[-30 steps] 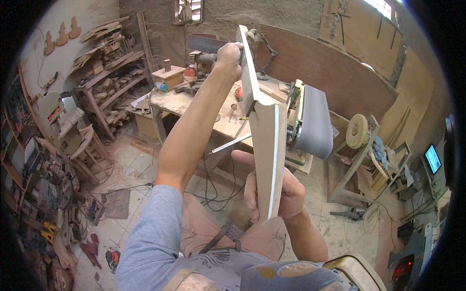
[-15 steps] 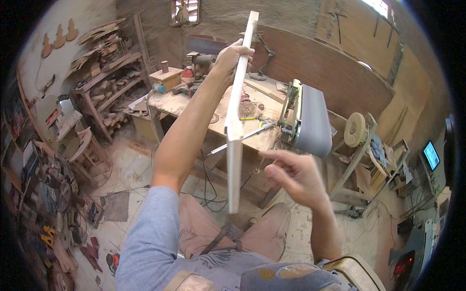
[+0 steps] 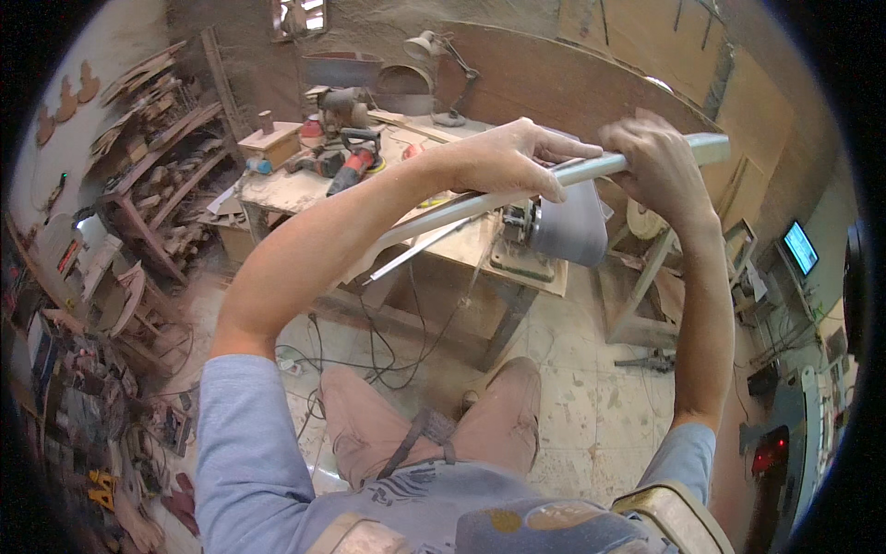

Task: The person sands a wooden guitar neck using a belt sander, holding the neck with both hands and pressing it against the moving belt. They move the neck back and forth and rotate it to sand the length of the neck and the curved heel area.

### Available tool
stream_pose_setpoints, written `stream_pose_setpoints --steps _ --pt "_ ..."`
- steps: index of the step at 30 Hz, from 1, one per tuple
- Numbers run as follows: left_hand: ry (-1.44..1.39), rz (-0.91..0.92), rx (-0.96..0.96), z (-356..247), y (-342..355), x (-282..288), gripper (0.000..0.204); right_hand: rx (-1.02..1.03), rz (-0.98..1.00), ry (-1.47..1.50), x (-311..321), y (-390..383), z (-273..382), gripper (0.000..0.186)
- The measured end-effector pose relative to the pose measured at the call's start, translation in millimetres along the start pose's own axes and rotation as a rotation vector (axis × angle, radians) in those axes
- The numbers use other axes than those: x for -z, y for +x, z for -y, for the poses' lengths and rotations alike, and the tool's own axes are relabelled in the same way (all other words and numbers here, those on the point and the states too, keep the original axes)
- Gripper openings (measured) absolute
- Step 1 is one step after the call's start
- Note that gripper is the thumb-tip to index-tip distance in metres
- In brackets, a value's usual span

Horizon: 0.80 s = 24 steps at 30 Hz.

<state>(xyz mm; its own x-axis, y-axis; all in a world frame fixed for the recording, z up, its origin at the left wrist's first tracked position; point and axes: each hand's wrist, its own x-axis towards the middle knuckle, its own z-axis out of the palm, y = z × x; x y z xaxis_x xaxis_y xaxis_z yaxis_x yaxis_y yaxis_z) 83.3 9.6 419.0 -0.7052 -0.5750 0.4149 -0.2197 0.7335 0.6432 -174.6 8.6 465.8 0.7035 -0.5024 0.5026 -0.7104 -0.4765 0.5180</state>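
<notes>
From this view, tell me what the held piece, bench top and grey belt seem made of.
Held piece: probably bare wood, from its pale, even edge; no clear grain shows. Bench top: likely unfinished wood, tan and dusty. Grey belt: perhaps matt abrasive cloth, from its uniform surface; grit isn't discernible.

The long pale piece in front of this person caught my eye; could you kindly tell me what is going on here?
A person is holding up the long pale piece, which slants upward to the right. The left hand grips it, and the right hand, partly blurred, is curled at it nearer its right end. In this view the piece crosses in front of the grey belt sander at the right end of the bench; whether they touch is unclear.
</notes>
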Motion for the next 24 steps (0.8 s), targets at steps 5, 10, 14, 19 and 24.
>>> stream_pose_setpoints --steps 5,10,14,19,24 --pt "0.207 0.022 0.165 -1.4 -9.3 15.3 0.064 -0.128 -0.031 0.094 -20.4 -75.8 -11.8 0.014" --pt "0.304 0.127 0.600 37.1 -34.3 44.5 0.061 -0.337 0.086 0.008 -42.2 -129.6 -21.2 0.019" --pt "0.433 0.046 0.528 52.3 -30.8 25.6 0.053 -0.395 0.057 0.052 -58.0 -147.9 -19.0 0.025" --pt "0.694 0.019 0.254 86.9 -20.4 3.8 0.038 -0.453 -0.049 0.103 -71.9 -162.5 -23.3 0.023" --pt "0.954 -0.021 -0.022 104.6 -18.5 -1.3 0.034 -0.409 -0.087 0.125 -81.0 -168.7 -31.1 0.032"
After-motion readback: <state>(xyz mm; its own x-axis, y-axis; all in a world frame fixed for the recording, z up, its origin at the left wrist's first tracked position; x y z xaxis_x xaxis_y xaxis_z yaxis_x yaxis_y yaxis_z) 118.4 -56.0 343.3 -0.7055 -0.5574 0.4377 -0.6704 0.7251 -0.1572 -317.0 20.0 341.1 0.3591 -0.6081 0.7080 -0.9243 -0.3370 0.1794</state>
